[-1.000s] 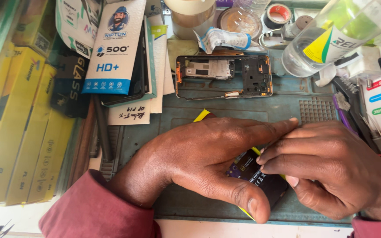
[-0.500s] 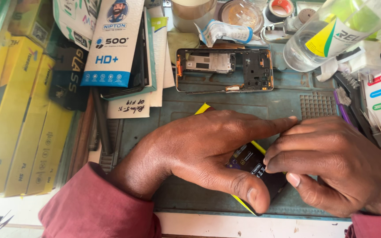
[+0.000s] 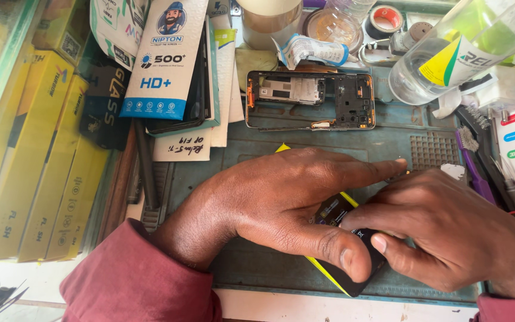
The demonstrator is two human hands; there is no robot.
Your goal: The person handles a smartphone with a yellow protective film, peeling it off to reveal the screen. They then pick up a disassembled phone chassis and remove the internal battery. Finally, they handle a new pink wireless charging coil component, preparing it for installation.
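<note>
Presently, a black phone part with yellow edge [image 3: 336, 216] is pinned diagonally on the teal work mat [image 3: 269, 271], below the stripped phone frame [image 3: 310, 100], pressed under the left hand [image 3: 281, 203], pinched by right hand [image 3: 448, 232] fingertips.

black phone part with yellow edge [image 3: 344, 238] mostly hidden under left hand [image 3: 281, 203] and right hand [image 3: 448, 232], clear bottle [image 3: 460, 53] cut off at 1 o'clock, yellow boxes [image 3: 25, 167] cropped at 9 o'clock
</note>
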